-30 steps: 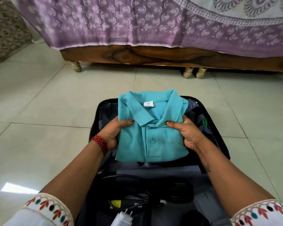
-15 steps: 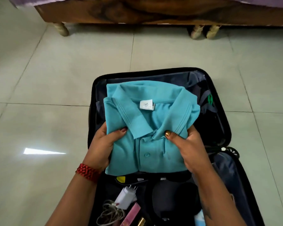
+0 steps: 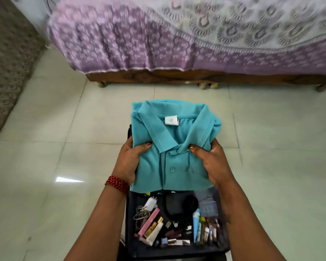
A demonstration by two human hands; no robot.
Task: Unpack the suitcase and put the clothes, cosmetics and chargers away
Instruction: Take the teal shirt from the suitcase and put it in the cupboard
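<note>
Head view: suitcase (image 3: 129, 247) holds cosmetics (image 3: 179, 232), charger (image 3: 151, 203).

A wooden bed frame (image 3: 205, 78) stands at the far side, draped with a purple patterned bedspread (image 3: 139, 44). Pale glossy floor tiles (image 3: 55, 147) fill the near ground; a brown patterned rug (image 3: 6, 59) lies far left.

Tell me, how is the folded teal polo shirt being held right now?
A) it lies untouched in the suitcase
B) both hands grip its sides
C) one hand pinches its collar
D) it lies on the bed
B: the left hand and the right hand each clasp one side of the teal polo shirt, held above the open suitcase.
</note>
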